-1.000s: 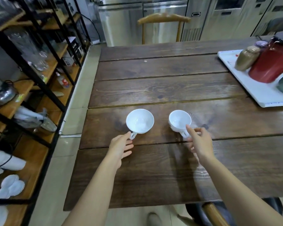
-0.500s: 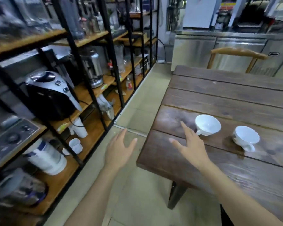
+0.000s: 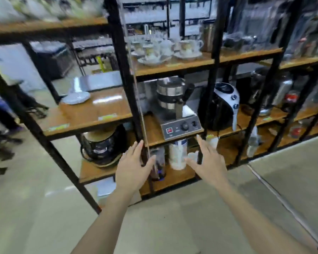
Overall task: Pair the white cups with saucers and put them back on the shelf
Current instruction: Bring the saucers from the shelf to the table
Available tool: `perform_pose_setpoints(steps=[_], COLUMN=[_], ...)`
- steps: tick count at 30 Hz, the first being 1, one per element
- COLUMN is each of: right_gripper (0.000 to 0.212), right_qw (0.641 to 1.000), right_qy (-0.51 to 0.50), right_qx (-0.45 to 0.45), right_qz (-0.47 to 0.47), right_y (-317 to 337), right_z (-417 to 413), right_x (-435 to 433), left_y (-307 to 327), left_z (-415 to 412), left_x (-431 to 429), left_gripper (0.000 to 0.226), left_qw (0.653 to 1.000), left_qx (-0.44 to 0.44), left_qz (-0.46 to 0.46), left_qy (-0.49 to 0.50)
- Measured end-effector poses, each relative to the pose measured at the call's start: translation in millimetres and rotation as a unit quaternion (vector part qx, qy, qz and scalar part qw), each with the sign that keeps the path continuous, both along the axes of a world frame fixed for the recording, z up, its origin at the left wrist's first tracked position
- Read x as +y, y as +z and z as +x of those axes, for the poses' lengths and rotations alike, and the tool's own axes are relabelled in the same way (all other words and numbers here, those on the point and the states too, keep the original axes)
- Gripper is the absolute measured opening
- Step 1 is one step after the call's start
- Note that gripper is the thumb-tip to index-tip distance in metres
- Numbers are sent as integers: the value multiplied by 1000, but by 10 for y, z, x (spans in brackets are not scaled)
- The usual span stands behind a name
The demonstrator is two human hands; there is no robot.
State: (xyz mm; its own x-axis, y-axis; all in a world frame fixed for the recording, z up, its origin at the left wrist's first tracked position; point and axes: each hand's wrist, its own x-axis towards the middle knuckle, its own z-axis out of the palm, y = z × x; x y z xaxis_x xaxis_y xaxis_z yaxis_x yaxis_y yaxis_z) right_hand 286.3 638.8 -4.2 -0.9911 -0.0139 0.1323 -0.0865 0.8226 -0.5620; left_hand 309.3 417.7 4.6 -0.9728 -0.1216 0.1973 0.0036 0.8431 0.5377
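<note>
While hands (image 3: 170, 166) spread empty, shelf (image 3: 174, 139) edge near.

No readable text. Small labels on shelf (image 3: 92, 125) front edges blurred, illegible. Markings under knobs on steel appliance (image 3: 180, 128) panel too small to read.

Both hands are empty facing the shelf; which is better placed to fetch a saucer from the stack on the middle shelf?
Left, probably. The left hand is open and sits nearer the stack of saucers, which lies up and to its left. The right hand, also open, is farther right, beyond an upright post.
</note>
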Motion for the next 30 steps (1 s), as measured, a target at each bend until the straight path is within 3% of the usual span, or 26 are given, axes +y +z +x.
perform_pose_setpoints(steps=[4,11,25,30], right_gripper=[88,85,85,86], right_qw=[992,974,968,969], right_qy=[120,218,240,228], right_qx=[17,33,3,-29], right_qz=[-23,-44,-65,-93], right_y=[81,107,208,195], right_z=[-400,-1116,-2717,-3228], right_x=[-868,-1978,-3385,-3941], left_y=[52,28,2,-54], left_z=[26,-422,-1852,-2358], left_x=[-744,-1502,-2799,-3390], left_gripper=[68,64,67,75], left_qw=[996,979,958,947], left_qx=[10,32,19,-8], left_qz=[7,17,65,124], left_qy=[92,199,280,297])
